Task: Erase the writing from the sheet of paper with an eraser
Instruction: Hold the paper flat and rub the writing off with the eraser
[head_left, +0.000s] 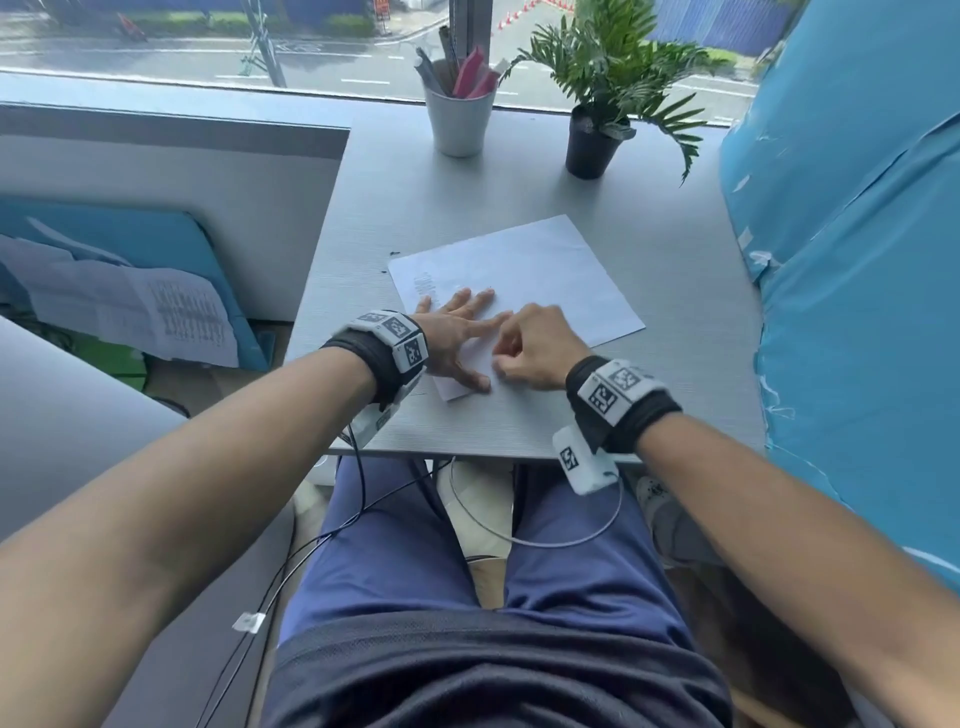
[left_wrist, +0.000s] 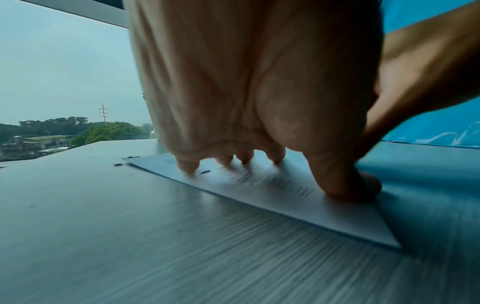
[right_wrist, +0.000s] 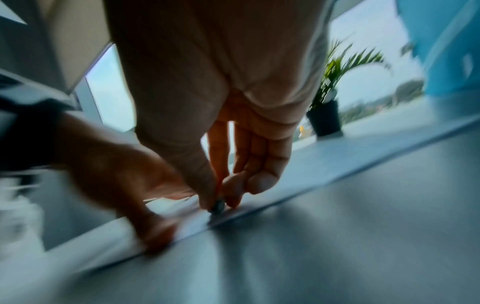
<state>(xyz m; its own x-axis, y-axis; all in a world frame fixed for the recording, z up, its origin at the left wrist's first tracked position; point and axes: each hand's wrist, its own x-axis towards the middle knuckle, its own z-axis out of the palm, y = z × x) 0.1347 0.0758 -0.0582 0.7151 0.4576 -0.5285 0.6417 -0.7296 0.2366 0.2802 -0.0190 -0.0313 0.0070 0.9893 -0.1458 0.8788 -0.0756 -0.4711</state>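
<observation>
The sheet of paper (head_left: 524, 275) lies flat and askew on the grey surface (head_left: 670, 395), near its front edge. The left hand (head_left: 457, 338) rests on the sheet's near left part, fingers (left_wrist: 188, 165) straight and spread, thumb pressing near the near corner. The right hand (head_left: 535, 348) is just beside it, thumb and forefinger pinching a small dark eraser (right_wrist: 217, 205) whose tip touches the sheet close to its near edge. Faint rows of writing (head_left: 425, 288) run along the sheet's left edge, beside the left fingertips; too blurred to read. Dark crumbs (left_wrist: 118, 164) lie on the surface beside the far left corner.
</observation>
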